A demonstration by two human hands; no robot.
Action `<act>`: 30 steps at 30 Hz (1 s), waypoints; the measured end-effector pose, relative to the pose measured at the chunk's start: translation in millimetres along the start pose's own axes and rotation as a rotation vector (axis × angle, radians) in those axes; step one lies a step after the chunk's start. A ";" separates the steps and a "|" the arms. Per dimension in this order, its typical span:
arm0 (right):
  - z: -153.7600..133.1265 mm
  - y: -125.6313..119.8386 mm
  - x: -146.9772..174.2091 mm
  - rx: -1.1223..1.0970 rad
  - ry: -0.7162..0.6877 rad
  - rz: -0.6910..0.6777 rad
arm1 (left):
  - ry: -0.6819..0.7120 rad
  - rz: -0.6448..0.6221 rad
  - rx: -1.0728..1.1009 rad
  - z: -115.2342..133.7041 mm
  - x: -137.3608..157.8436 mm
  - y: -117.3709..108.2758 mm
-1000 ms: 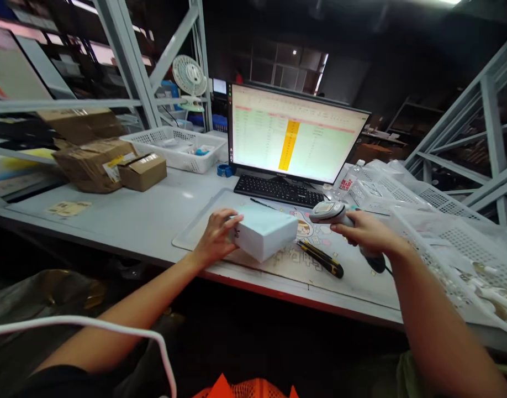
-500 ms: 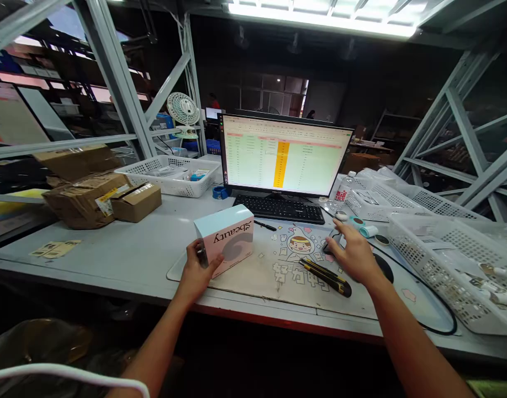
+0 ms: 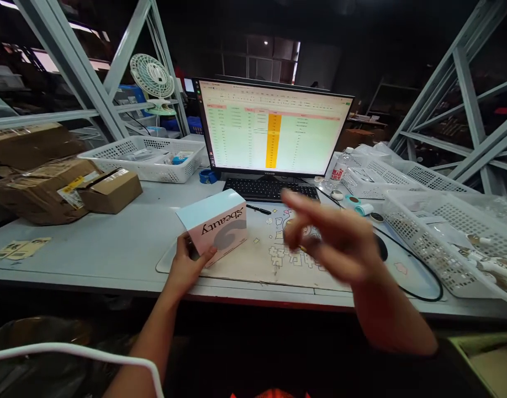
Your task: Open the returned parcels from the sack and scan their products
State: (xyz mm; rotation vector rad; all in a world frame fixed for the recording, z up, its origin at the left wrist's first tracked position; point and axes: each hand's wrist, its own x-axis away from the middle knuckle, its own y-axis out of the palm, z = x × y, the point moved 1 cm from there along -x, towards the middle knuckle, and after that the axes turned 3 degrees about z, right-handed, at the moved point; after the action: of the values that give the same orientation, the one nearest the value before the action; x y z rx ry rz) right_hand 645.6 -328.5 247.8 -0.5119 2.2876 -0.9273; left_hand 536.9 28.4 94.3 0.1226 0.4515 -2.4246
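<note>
My left hand grips the lower left corner of a pink and light blue box lettered "Sbeauty". Its thumb lies on the front face, and the other fingers are partly hidden at the box's side. The box rests on a printed desk mat. My right hand hangs above the mat's right part, smeared by motion, with its index finger stretched out and apart from the thumb. I make out nothing held in it. The hand covers the place where the utility knife lay. A black pen lies right of the box.
Behind the mat stand a keyboard and a monitor showing a spreadsheet. Brown cartons and a white basket are on the left. A larger white basket stands right, near a cable and a black mouse.
My right hand has left the area by the small dark object near the mouse, moving left and up over the mat. The view has tipped down. My left hand still holds the box.
</note>
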 end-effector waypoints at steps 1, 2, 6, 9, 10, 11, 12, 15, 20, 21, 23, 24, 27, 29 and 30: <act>12.3 9.6 -33.6 0.168 0.164 -0.037 | -0.010 -0.011 -0.020 2.1 0.7 0.3; 23.3 19.0 -63.0 0.227 0.228 -0.044 | -0.022 -0.019 -0.045 4.4 1.3 0.4; 68.3 52.7 -119.9 0.359 0.410 -0.109 | -0.066 -0.039 -0.113 11.0 2.5 0.2; 99.2 75.3 -120.9 0.445 0.461 -0.086 | -0.065 -0.041 -0.118 10.9 1.4 -0.1; 107.8 82.4 -120.2 0.467 0.459 -0.069 | -0.061 -0.039 -0.120 10.3 0.9 -0.1; 115.4 88.9 -120.1 0.480 0.459 -0.067 | -0.060 -0.037 -0.124 9.8 0.4 -0.2; 122.1 94.5 -120.8 0.484 0.466 -0.078 | -0.061 -0.035 -0.127 9.4 0.0 -0.4; 135.2 102.0 -125.2 0.452 0.506 -0.143 | -0.067 -0.043 -0.131 9.2 -0.2 -1.0; 126.8 88.8 -129.5 0.344 0.481 -0.086 | -0.046 -0.059 -0.107 8.4 1.7 -2.2; 120.2 87.3 -129.8 0.308 0.460 -0.068 | -0.041 -0.067 -0.099 7.7 1.9 -2.0; 103.1 91.5 -129.9 0.217 0.409 -0.043 | -0.024 -0.073 -0.113 6.3 1.4 -0.6; 93.3 98.0 -129.5 0.161 0.381 -0.039 | -0.011 -0.058 -0.153 5.9 0.8 0.5; 62.0 134.2 -124.0 -0.031 0.296 -0.050 | 0.036 0.026 -0.332 6.0 -1.2 4.5; 43.0 164.5 -113.8 -0.148 0.248 -0.068 | 0.056 0.055 -0.365 6.9 -0.5 7.4; 35.1 178.1 -106.5 -0.192 0.226 -0.079 | 0.059 0.048 -0.326 7.1 0.7 8.7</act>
State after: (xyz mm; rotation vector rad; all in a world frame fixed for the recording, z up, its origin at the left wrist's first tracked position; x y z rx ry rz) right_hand 726.1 -166.1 140.8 -0.6099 2.5945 -0.8443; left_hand 542.0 19.2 98.2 0.0617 0.8530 -2.2709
